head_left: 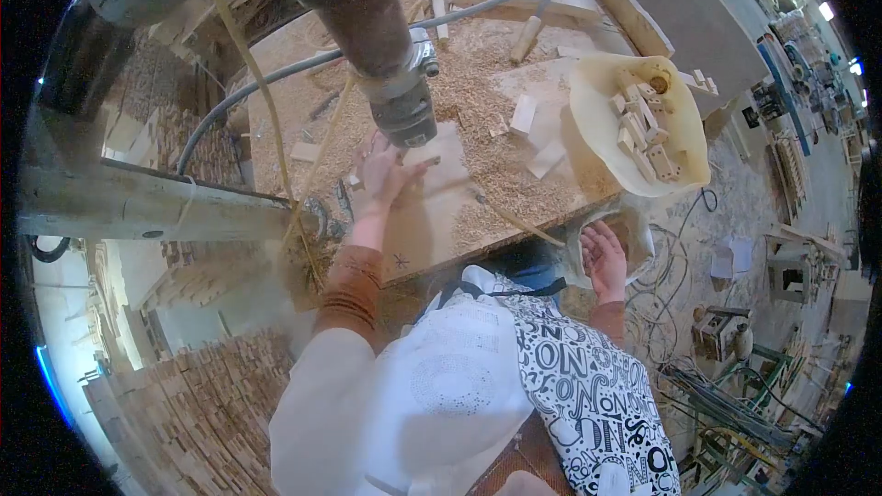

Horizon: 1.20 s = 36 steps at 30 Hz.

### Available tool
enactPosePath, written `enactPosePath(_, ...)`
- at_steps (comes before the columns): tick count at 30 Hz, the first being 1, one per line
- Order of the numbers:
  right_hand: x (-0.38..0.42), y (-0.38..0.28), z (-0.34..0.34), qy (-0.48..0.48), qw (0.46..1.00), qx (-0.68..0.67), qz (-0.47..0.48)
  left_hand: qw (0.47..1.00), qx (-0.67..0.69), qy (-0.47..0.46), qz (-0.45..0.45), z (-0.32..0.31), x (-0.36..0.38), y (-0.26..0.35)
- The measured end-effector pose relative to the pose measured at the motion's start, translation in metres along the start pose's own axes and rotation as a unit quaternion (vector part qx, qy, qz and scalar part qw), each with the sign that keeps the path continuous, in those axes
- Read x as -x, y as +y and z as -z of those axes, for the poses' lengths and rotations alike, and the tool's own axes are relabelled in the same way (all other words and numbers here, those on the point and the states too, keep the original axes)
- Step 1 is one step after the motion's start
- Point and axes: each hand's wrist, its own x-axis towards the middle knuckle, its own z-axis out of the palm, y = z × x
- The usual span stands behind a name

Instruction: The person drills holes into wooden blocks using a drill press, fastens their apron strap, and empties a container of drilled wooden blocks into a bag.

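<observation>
My left hand [383, 173] lies low over the workbench [423, 243], just below the drill-like machine head [404, 115]. Its thumb stretches out to the right and its fingers point away from me, partly hidden by the machine head. A small pale wooden block [356, 182] sits beside its left edge. My right hand [603, 260] is off the bench's right edge, palm up, fingers apart and slightly curled, with nothing visible in it. Right by it hangs or stands a pale container [650, 243] with a brownish inside.
A cream plastic tub [593, 115] at the bench's right holds several drilled wooden pieces. Loose blocks [524, 115], a wooden-handled tool [530, 37] and thick sawdust [469, 83] cover the bench. A grey hose [294, 67] crosses above. Stacked timber [202, 395] stands lower left.
</observation>
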Motion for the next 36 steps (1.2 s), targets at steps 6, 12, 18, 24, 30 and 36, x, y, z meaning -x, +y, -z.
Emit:
enactPosePath(6,-0.011,0.005,-0.011,-0.014,1.0,0.009,-0.005,0.998,-0.046,0.014,-0.033,0.001,0.001,0.006)
enactPosePath(12,-0.016,0.002,-0.027,-0.021,0.999,0.015,-0.025,0.999,-0.009,0.04,-0.019,-0.004,0.004,-0.01)
enactPosePath(18,-0.016,-0.003,-0.017,-0.023,1.0,0.003,-0.014,0.997,-0.022,0.074,-0.023,0.001,0.011,-0.014)
enactPosePath(24,-0.015,0.002,-0.011,-0.017,1.0,0.006,-0.022,0.998,-0.064,0.019,0.006,0.015,0.008,-0.005)
enactPosePath(30,-0.015,-0.003,-0.007,-0.013,1.0,-0.006,-0.011,0.998,-0.063,-0.002,-0.006,0.013,0.005,-0.013)
enactPosePath(36,-0.014,0.01,0.032,-0.006,1.0,-0.014,-0.008,0.998,-0.053,0.015,-0.022,0.007,0.007,-0.019)
